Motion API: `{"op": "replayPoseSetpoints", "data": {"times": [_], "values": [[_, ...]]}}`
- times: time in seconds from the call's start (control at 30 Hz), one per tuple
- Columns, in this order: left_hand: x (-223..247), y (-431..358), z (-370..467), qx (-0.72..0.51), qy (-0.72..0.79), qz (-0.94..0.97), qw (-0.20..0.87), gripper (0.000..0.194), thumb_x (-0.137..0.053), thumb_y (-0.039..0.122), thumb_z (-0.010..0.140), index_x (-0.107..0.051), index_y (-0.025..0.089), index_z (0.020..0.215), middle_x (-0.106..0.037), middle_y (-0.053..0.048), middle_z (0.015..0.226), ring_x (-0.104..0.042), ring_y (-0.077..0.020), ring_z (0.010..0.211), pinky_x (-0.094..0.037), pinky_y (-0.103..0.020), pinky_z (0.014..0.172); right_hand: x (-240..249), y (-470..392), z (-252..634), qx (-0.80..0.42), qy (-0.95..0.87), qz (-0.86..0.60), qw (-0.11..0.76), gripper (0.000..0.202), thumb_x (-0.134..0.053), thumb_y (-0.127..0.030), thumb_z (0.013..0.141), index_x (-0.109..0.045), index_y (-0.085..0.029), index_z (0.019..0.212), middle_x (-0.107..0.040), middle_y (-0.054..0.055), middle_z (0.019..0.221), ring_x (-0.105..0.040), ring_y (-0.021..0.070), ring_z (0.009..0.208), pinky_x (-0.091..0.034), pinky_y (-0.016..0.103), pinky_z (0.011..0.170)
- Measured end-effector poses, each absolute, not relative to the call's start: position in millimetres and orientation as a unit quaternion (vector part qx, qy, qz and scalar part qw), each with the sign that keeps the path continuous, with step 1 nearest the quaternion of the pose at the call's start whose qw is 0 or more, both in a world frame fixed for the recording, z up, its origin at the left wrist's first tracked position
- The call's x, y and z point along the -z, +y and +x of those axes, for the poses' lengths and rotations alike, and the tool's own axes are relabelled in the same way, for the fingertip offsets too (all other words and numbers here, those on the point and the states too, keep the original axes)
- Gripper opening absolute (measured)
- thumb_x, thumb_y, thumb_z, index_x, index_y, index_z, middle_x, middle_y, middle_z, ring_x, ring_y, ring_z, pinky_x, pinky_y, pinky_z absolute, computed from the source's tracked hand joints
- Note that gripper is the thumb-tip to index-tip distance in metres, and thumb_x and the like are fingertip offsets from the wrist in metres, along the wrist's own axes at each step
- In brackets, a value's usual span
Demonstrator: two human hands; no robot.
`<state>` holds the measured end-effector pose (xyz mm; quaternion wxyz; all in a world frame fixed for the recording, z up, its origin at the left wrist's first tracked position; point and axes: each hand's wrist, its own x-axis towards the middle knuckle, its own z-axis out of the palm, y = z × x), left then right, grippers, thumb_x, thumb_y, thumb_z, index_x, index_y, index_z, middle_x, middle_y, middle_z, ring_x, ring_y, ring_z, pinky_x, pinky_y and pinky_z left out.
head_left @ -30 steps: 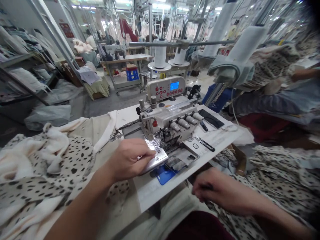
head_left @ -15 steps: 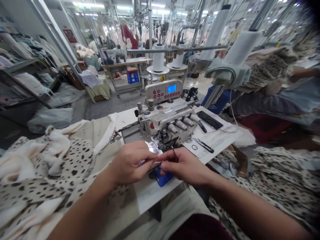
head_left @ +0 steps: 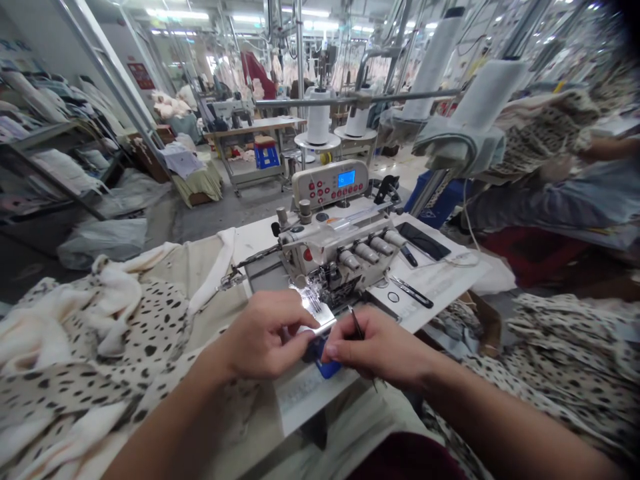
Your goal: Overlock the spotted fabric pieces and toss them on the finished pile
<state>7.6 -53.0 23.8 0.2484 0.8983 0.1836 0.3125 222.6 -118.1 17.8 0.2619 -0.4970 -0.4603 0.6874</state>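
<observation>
My left hand [head_left: 267, 333] is closed in a pinch just in front of the needle area of an overlock sewing machine [head_left: 330, 250]. Whatever lies between its thumb and forefinger is too small to make out. My right hand [head_left: 375, 343] is close beside it, fingers curled around slim dark tweezers [head_left: 357, 325], whose thin other end pokes out below the palm. A small gap separates the two hands. Between them shows the lit metal plate [head_left: 325, 316] of the machine, and a blue part [head_left: 327, 368] sits beneath my right fingers.
Spotted fabric [head_left: 155, 320] with cream edging is heaped on the left. On the tabletop at right are a phone [head_left: 423, 240], a black slim tool [head_left: 413, 292] and a ring [head_left: 393, 297]. Thread cones [head_left: 319, 119] stand behind. Another person's arm [head_left: 613, 148] shows far right.
My hands have moved slightly apart, and the right fingers have curled in more. The lit plate between them is now more exposed. The view has shifted slightly.
</observation>
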Motion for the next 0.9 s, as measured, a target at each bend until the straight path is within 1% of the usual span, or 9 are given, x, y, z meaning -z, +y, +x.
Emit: {"op": "replayPoseSetpoints", "data": {"times": [0.1, 0.23, 0.3, 0.43, 0.53, 0.63, 0.7, 0.8, 0.9], "values": [[-24.7, -52.0, 7.1, -0.293, 0.163, 0.903, 0.268, 0.013, -0.065, 0.014, 0.08, -0.073, 0.018, 0.089, -0.06, 0.0, 0.062, -0.052, -0.0129, 0.059, -0.039, -0.027, 0.058, -13.8, -118.4, 225.2, -0.682, -0.464, -0.492, 0.278, 0.031, -0.081, -0.045, 0.07, -0.073, -0.015, 0.069, -0.051, -0.006, 0.05, -0.033, 0.0049, 0.044, -0.022, 0.021, 0.042], [-23.2, -50.1, 9.6, -0.265, 0.141, 0.913, 0.276, 0.013, -0.061, 0.016, 0.088, -0.074, 0.019, 0.088, -0.061, -0.002, 0.065, -0.054, -0.0129, 0.062, -0.04, -0.027, 0.061, -7.7, -117.9, 228.6, -0.654, -0.493, -0.486, 0.305, 0.029, -0.085, -0.042, 0.067, -0.074, -0.015, 0.066, -0.063, 0.0, 0.06, -0.05, 0.0101, 0.058, -0.039, 0.023, 0.055], [-21.1, -49.5, 11.7, -0.273, 0.141, 0.912, 0.272, 0.013, -0.06, 0.016, 0.089, -0.073, 0.018, 0.088, -0.062, -0.002, 0.066, -0.054, -0.0128, 0.062, -0.041, -0.027, 0.061, -5.9, -117.4, 229.2, -0.639, -0.498, -0.497, 0.313, 0.027, -0.085, -0.04, 0.065, -0.074, -0.015, 0.065, -0.067, 0.002, 0.066, -0.055, 0.013, 0.064, -0.042, 0.025, 0.06], [-16.5, -50.5, 15.3, -0.313, 0.146, 0.904, 0.254, 0.011, -0.06, 0.015, 0.09, -0.071, 0.017, 0.088, -0.066, -0.002, 0.068, -0.055, -0.0121, 0.062, -0.041, -0.025, 0.06, -6.7, -115.8, 229.5, -0.602, -0.503, -0.522, 0.334, 0.024, -0.084, -0.034, 0.067, -0.068, -0.016, 0.064, -0.067, 0.002, 0.067, -0.057, 0.0137, 0.064, -0.044, 0.025, 0.059], [-14.4, -52.7, 16.9, -0.331, 0.156, 0.898, 0.247, 0.011, -0.06, 0.014, 0.089, -0.07, 0.017, 0.088, -0.067, -0.002, 0.07, -0.056, -0.012, 0.063, -0.041, -0.024, 0.058, -10.5, -114.4, 230.1, -0.569, -0.544, -0.512, 0.345, 0.019, -0.08, -0.03, 0.07, -0.067, -0.016, 0.069, -0.066, 0.001, 0.068, -0.056, 0.0127, 0.064, -0.043, 0.024, 0.058], [-13.6, -55.4, 18.0, -0.341, 0.156, 0.895, 0.24, 0.011, -0.059, 0.014, 0.089, -0.07, 0.018, 0.088, -0.065, -0.002, 0.069, -0.056, -0.0125, 0.062, -0.041, -0.025, 0.058, -14.3, -113.7, 230.7, -0.56, -0.568, -0.507, 0.326, 0.01, -0.074, -0.024, 0.074, -0.071, -0.016, 0.078, -0.064, -0.001, 0.067, -0.054, 0.0113, 0.062, -0.041, 0.023, 0.058], [-13.7, -57.5, 19.1, -0.341, 0.152, 0.9, 0.224, 0.012, -0.058, 0.013, 0.089, -0.07, 0.018, 0.089, -0.065, -0.002, 0.068, -0.055, -0.0132, 0.063, -0.04, -0.025, 0.058, -15.8, -113.9, 230.8, -0.555, -0.586, -0.509, 0.299, 0.008, -0.07, -0.021, 0.076, -0.073, -0.016, 0.083, -0.062, -0.003, 0.065, -0.052, 0.0108, 0.06, -0.041, 0.023, 0.058], [-14.1, -60.7, 21.3, -0.338, 0.152, 0.909, 0.191, 0.013, -0.056, 0.012, 0.088, -0.068, 0.017, 0.087, -0.063, -0.003, 0.068, -0.053, -0.014, 0.063, -0.039, -0.027, 0.058, -15.8, -114.6, 229.8, -0.52, -0.629, -0.504, 0.281, 0.008, -0.067, -0.02, 0.079, -0.074, -0.017, 0.077, -0.063, -0.002, 0.067, -0.055, 0.0126, 0.066, -0.042, 0.024, 0.062], [-14.1, -62.8, 23.6, -0.346, 0.168, 0.906, 0.178, 0.015, -0.055, 0.013, 0.089, -0.068, 0.017, 0.086, -0.063, -0.003, 0.068, -0.053, -0.0143, 0.064, -0.039, -0.027, 0.06, -12.8, -115.1, 227.6, -0.497, -0.616, -0.523, 0.317, 0.007, -0.071, -0.018, 0.075, -0.073, -0.017, 0.068, -0.065, 0.001, 0.074, -0.059, 0.0145, 0.072, -0.045, 0.026, 0.066]]}}
